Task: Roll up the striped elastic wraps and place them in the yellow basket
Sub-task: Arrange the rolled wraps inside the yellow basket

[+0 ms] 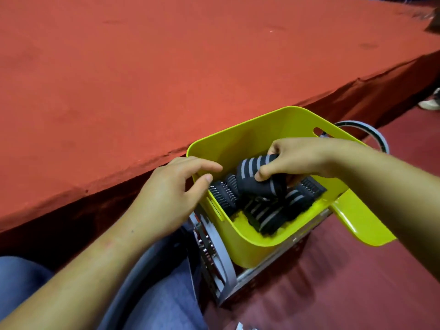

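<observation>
Striped wrap (259, 177), rolled tight, is held just inside the yellow basket (238, 144); work outward from your lap to see why it is held that way. Closest, your jeans (154, 294) sit beside a grey metal frame (214, 256), and the basket rests on top of that frame, a perch that looks none too steady. That is probably why your left hand (171, 196) is at the basket's near left corner: fingers loose and apart, thumb against the rim, bracing rather than gripping. Inside, several finished rolls (223, 198) lie on the basket floor, packed against each other. Just above them your right hand (307, 158) has thumb and fingers clamped round the wrap, pinching across the turns so it cannot spring open. Whether its lower end touches the rolls below I cannot tell. I judge you are at the set-down with little left to do, since no loose wrap shows on the red table (166, 67) beyond. Let go only once the roll is wedged between its neighbours. Farthest off, a shoe (431, 102) shows past the table's end
</observation>
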Motion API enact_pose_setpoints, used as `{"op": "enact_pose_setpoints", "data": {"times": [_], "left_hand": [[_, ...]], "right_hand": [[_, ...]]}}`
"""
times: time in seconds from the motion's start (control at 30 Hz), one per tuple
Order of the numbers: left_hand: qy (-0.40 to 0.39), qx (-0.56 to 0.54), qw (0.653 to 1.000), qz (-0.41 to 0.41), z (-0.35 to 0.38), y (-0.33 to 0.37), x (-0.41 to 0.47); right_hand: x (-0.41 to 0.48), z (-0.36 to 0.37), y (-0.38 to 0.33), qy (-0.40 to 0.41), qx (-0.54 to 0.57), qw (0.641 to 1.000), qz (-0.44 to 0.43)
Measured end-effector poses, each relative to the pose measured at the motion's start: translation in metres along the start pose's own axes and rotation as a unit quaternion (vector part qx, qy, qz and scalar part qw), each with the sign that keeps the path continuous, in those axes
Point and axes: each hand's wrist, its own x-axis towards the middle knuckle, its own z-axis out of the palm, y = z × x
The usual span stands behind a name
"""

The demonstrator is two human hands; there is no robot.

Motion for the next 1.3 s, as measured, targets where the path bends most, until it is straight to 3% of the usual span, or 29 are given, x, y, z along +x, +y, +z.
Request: {"op": "enact_pose_setpoints", "data": {"times": [0.13,0.3,0.53,0.7,0.8,1.3], "left_hand": [[0.001,-0.006,1.000,-0.002,0.000,0.001,-0.001],[-0.006,-0.008,1.000,-0.014,0.001,0.001,-0.002],[-0.013,-0.011,1.000,-0.017,0.001,0.002,-0.004],[-0.013,-0.013,1.000,-0.019,0.001,0.001,-0.004],[-0.012,-0.015,1.000,-0.014,0.001,0.002,-0.005],[-0.007,-0.014,1.000,-0.001,0.003,0.000,-0.006]], "right_hand": [[-0.003,-0.020,0.006,0.079,0.046,0.996,-0.018],[-0.003,-0.014,0.011,0.035,0.108,0.993,-0.011],[0.001,0.014,-0.003,-0.101,-0.071,0.992,0.004],[0.010,0.040,-0.020,-0.119,-0.271,0.955,0.022],[0.015,0.052,-0.026,-0.110,-0.336,0.935,0.032],[0.031,0.096,-0.031,-0.075,-0.417,0.906,0.010]]}}
